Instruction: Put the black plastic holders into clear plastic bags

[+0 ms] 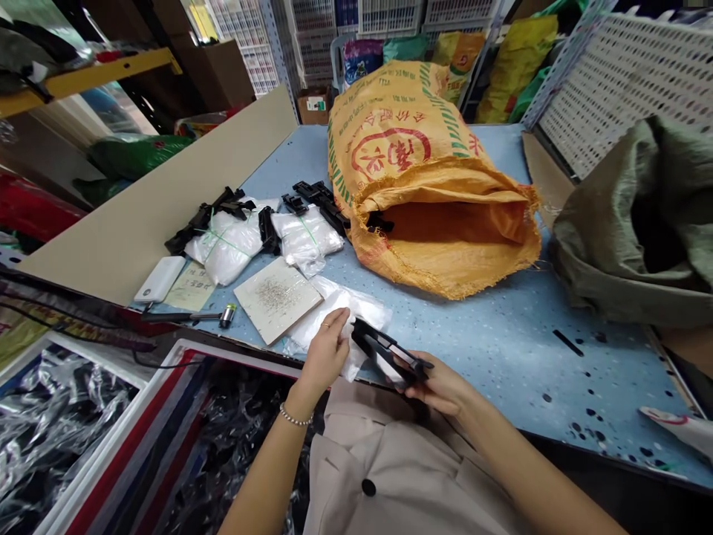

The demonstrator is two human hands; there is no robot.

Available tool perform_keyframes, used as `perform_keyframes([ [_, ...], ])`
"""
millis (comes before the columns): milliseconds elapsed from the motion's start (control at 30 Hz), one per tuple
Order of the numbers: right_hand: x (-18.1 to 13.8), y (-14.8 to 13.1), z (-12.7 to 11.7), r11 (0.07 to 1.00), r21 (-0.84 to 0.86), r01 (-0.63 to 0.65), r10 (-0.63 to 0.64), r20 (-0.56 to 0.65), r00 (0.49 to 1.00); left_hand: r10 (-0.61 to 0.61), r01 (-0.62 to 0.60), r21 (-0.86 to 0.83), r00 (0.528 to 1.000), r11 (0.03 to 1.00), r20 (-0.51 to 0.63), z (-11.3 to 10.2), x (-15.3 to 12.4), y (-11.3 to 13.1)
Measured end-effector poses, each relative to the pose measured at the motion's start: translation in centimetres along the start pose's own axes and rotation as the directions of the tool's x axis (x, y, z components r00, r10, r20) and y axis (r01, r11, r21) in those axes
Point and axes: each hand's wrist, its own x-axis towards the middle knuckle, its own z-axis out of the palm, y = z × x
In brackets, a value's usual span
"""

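My right hand (443,386) is closed around a flat black plastic part (387,353), held just over the near edge of the blue table (501,342). My left hand (327,351) pinches the edge of a clear plastic bag (334,312) right beside the part. The bag's end wraps around the part's left tip. A bracelet sits on my left wrist.
An open orange woven sack (434,186) lies mid-table. Left of it are bundles of black parts in white bags (234,241), a beige tile (277,297), a white power bank (159,279) and a small hammer (192,316). A green sack (640,223) sits right. Bins of bagged items (67,423) stand lower left.
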Motion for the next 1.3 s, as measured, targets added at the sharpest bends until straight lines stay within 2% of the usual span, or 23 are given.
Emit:
perform_keyframes([
  [67,1.4,0.0,0.3,0.996,-0.069,0.047,-0.047,0.006,0.999,0.078,-0.080,0.043,0.996,0.996,0.034,0.0,-0.7,0.7],
  [133,2.7,-0.3,1.0,0.956,-0.232,0.179,-0.189,-0.021,0.982,0.187,-0.191,0.033,0.977,0.981,0.100,0.3,-1.5,1.9],
  [233,4.0,-0.8,2.0,0.794,-0.486,0.366,-0.467,-0.103,0.878,0.294,-0.285,-0.072,0.934,0.956,0.204,0.7,-2.2,3.5],
  [267,4.3,-1.0,2.2,0.729,-0.553,0.403,-0.526,-0.077,0.847,0.299,-0.284,-0.098,0.931,0.954,0.211,0.8,-2.3,3.8],
  [300,4.3,-1.2,2.3,0.673,-0.599,0.433,-0.546,-0.007,0.838,0.288,-0.270,-0.114,0.937,0.956,0.198,0.7,-2.4,3.9],
  [367,4.3,-1.5,2.5,0.584,-0.651,0.485,-0.499,0.183,0.847,0.227,-0.211,-0.130,0.966,0.969,0.123,0.1,-2.3,3.8],
  [400,4.4,-1.7,2.5,0.547,-0.672,0.500,-0.481,0.237,0.844,0.189,-0.177,-0.139,0.978,0.974,0.083,-0.4,-2.3,3.7],
  [467,4.9,-2.1,2.9,0.450,-0.725,0.520,-0.535,0.247,0.808,0.117,-0.112,-0.155,0.993,0.982,0.024,-1.9,-2.5,3.6],
  [533,6.1,-2.4,3.5,0.238,-0.803,0.547,-0.650,0.287,0.703,0.061,-0.060,-0.153,0.998,0.986,-0.001,-4.0,-3.4,4.0],
  [567,6.9,-2.4,3.8,0.102,-0.827,0.552,-0.668,0.355,0.654,0.036,-0.036,-0.140,0.999,0.990,0.000,-5.3,-4.1,4.3],
  [600,7.7,-2.3,4.2,-0.031,-0.834,0.550,-0.644,0.437,0.627,0.009,-0.008,-0.119,1.000,0.993,0.007,-6.7,-5.1,4.7],
  [667,9.1,-2.1,4.8,-0.232,-0.829,0.508,-0.552,0.543,0.633,-0.053,0.056,-0.061,0.997,0.997,0.057,-9.8,-7.6,5.2],
  [733,10.1,-1.9,5.3,-0.342,-0.831,0.439,-0.494,0.557,0.668,-0.143,0.141,0.022,0.979,0.990,0.143,-12.6,-10.3,4.8],
  [800,10.5,-1.7,5.7,-0.391,-0.837,0.382,-0.471,0.538,0.699,-0.261,0.234,0.134,0.936,0.963,0.238,-14.3,-12.4,3.5],
  [867,10.7,-1.6,6.1,-0.412,-0.846,0.337,-0.469,0.515,0.718,-0.376,0.306,0.263,0.884,0.915,0.277,-14.5,-13.4,1.4],
  [900,10.8,-1.6,6.4,-0.421,-0.847,0.324,-0.471,0.510,0.720,-0.416,0.329,0.319,0.871,0.889,0.260,-14.1,-13.4,0.1],
  [933,11.0,-1.5,6.6,-0.432,-0.842,0.323,-0.469,0.516,0.717,-0.431,0.338,0.361,0.876,0.869,0.216,-13.5,-12.9,-1.1],
  [1000,11.4,-1.5,6.9,-0.457,-0.814,0.358,-0.450,0.559,0.696,-0.372,0.319,0.409,0.927,0.855,0.053,-12.0,-11.0,-3.4],
  [1033,11.7,-1.4,7.0,-0.469,-0.795,0.386,-0.434,0.587,0.683,-0.300,0.288,0.428,0.953,0.857,-0.040,-11.3,-9.7,-4.3],
  [1100,12.2,-1.4,7.0,-0.480,-0.765,0.429,-0.408,0.627,0.663,-0.141,0.213,0.506,0.974,0.836,-0.177,-10.4,-6.8,-5.7],
  [1167,12.6,-1.4,6.8,-0.480,-0.757,0.443,-0.397,0.638,0.660,-0.070,0.158,0.613,0.984,0.774,-0.165,-10.1,-4.0,-6.5],
  [1300,12.8,-1.6,6.3,-0.471,-0.758,0.452,-0.389,0.638,0.665,-0.161,0.086,0.737,0.987,0.670,0.031,-9.8,-0.9,-6.8],
])
